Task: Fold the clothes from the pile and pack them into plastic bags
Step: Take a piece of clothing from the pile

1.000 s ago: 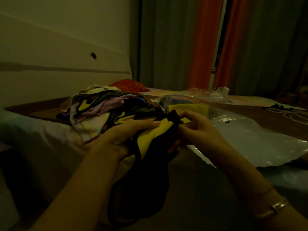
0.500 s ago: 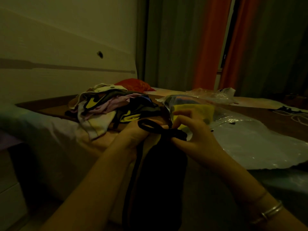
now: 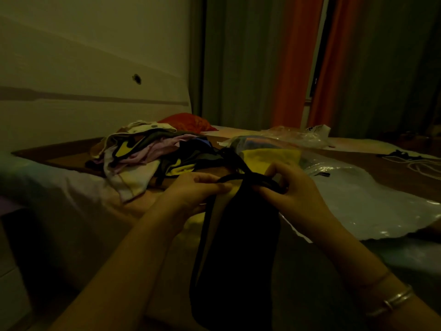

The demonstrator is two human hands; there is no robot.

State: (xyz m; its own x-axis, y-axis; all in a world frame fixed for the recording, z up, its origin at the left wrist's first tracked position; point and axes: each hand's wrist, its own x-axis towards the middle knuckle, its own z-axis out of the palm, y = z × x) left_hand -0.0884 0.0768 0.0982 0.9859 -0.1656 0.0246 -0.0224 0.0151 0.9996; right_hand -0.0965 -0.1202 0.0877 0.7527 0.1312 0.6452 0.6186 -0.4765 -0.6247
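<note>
Black garment [image 3: 238, 247] hangs at lower centre, its top band pinched by the left hand [image 3: 191, 189] and right hand [image 3: 293, 189], fingers curled on it. Beyond, on the bed [image 3: 59, 187]: clothes pile [image 3: 143, 158] centre-left, plastic bag [image 3: 358, 199] right.

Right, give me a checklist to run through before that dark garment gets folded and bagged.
1. Left hand pinches the dark hanging garment at its top edge: ok.
2. Right hand grips the garment's black strap: ok.
3. Garment folded flat: not ok, it hangs loose.
4. Strap untangled: cannot tell, too dim.
5. Clear plastic bag lies beside the right hand: ok.
6. Bag mouth open: cannot tell.
</note>
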